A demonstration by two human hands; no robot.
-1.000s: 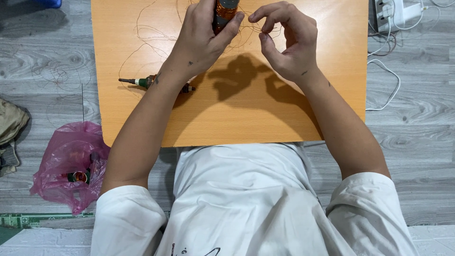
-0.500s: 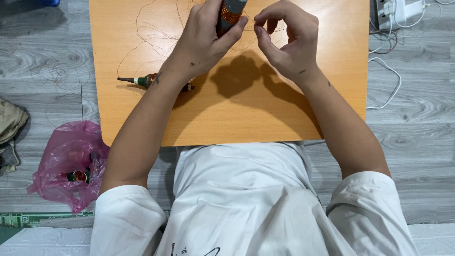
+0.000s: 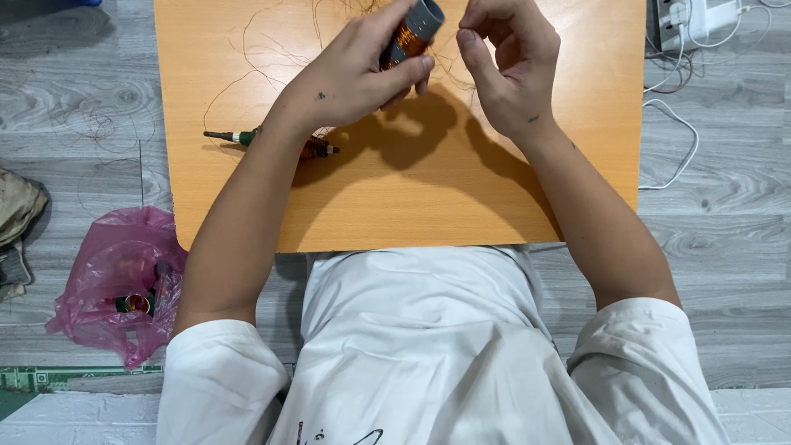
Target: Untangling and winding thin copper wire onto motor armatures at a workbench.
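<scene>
I see the left hand closed around a copper-wound coil above the bench. The right hand pinches thin wire beside it.

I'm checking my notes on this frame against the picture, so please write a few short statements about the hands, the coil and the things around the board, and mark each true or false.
1. The left hand holds a copper-wound coil with a grey end. True.
2. The right hand rests flat on the orange board. False: it is raised, with its fingers pinched close to the coil's grey end.
3. A screwdriver lies on the board, partly under the left forearm. True.
4. The pink plastic bag sits on the board. False: it lies on the grey floor, off the board's left side.
5. Loose thin wire trails across the board. True.
</scene>
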